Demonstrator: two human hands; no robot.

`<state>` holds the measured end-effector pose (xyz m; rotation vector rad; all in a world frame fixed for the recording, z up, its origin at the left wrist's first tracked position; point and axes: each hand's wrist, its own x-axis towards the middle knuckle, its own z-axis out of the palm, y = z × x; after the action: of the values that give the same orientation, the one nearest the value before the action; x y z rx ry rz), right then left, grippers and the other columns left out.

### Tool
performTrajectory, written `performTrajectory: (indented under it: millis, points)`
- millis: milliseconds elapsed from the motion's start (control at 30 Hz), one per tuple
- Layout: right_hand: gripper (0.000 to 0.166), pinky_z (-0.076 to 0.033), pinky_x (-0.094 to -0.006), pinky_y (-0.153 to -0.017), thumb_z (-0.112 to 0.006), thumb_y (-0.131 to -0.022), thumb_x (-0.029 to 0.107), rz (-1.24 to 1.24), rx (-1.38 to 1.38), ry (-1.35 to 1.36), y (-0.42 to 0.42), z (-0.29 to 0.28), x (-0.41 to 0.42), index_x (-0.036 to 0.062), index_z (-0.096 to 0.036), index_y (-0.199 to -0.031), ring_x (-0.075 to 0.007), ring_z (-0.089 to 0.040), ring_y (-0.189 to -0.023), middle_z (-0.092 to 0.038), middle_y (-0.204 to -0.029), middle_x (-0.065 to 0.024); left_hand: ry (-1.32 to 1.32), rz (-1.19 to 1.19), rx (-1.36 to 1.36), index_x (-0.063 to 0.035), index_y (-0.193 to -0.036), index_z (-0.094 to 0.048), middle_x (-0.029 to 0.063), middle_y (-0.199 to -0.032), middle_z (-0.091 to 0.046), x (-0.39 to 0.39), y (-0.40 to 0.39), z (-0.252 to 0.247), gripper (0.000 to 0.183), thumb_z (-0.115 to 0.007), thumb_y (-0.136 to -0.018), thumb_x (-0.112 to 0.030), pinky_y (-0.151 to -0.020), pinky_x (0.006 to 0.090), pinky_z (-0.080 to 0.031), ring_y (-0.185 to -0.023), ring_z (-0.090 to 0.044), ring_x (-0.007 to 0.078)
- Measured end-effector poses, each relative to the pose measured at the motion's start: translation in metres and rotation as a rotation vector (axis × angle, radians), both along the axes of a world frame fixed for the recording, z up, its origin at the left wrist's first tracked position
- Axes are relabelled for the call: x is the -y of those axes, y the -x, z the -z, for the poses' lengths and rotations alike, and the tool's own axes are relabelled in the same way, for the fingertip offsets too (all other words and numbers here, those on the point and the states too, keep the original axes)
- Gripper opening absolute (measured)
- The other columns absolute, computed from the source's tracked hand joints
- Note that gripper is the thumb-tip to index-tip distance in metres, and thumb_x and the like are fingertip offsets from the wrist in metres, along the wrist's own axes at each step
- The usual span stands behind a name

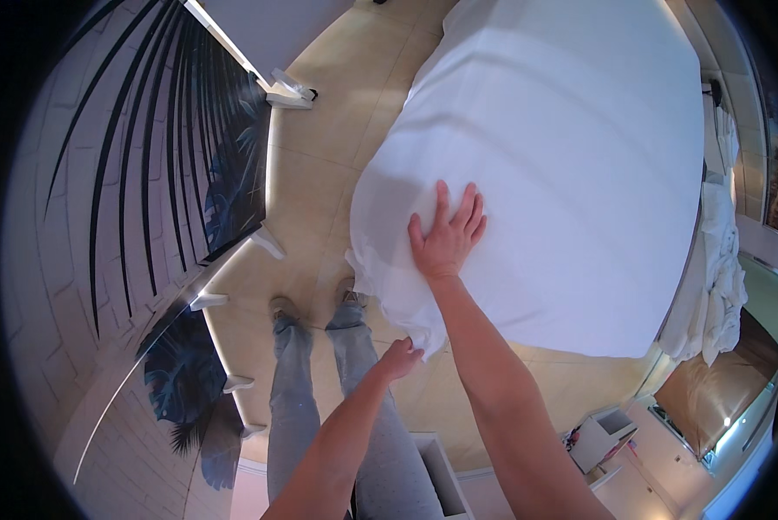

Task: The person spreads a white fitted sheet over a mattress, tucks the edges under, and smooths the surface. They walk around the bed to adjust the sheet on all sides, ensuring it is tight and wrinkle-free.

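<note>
A white sheet (558, 214) covers the broad, bed-like surface before me and drapes over its near corner. My right hand (447, 244) lies palm down on the sheet near that corner, fingers spread. Lower down, my left hand (402, 359) pinches the sheet's loose hanging end (431, 339) between thumb and fingers. Shallow creases run across the far part of the sheet. What lies beneath the cloth is hidden.
To the left stand palm-patterned panels (187, 162) on white feet (268, 240) over the beige tiled floor (311, 169). Crumpled white cloth (714, 279) hangs beyond the right edge. Below are an open grey-white drawer or box (441, 474) and a small white cabinet (600, 435).
</note>
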<state>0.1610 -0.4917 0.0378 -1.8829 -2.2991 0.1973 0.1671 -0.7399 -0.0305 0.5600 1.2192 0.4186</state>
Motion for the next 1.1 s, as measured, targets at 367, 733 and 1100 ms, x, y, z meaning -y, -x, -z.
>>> performTrajectory:
  millis: [367,733,1100]
  points:
    - [0.052,-0.021,-0.0582,-0.104,-0.059,-0.073,0.033,-0.515,0.093,0.203,-0.008,-0.004,0.036,0.014,-0.055,-0.121,-0.0332,-0.022,-0.134,-0.033,-0.143,-0.009,-0.011,0.204,-0.198,-0.008,-0.117,-0.052,0.0163,-0.101,-0.063,0.006,0.07,0.002,0.041,-0.055,-0.082,-0.03,-0.08,0.0376,-0.047,-0.093,-0.061,0.0288]
    - [0.023,-0.036,-0.0447,-0.095,-0.063,-0.07,0.017,-0.495,-0.373,0.416,-0.001,-0.02,0.117,0.0071,-0.063,-0.091,-0.0265,-0.052,-0.104,-0.059,-0.103,-0.0079,0.017,0.199,-0.396,-0.0066,-0.112,-0.055,0.0146,-0.098,-0.064,0.018,0.137,-0.062,0.035,-0.057,-0.082,-0.024,-0.081,0.0372,-0.048,-0.092,-0.061,0.0295]
    - [0.026,-0.051,-0.036,-0.06,-0.055,-0.075,0.027,0.471,-0.101,0.76,-0.029,-0.024,0.002,0.0068,-0.066,-0.063,-0.0238,-0.065,-0.056,-0.064,-0.059,-0.0083,0.128,0.762,-0.735,-0.0113,-0.115,-0.055,0.017,-0.127,-0.045,0.081,0.186,-0.138,0.046,-0.065,-0.075,-0.03,-0.092,0.0452,-0.043,-0.118,-0.044,0.0332]
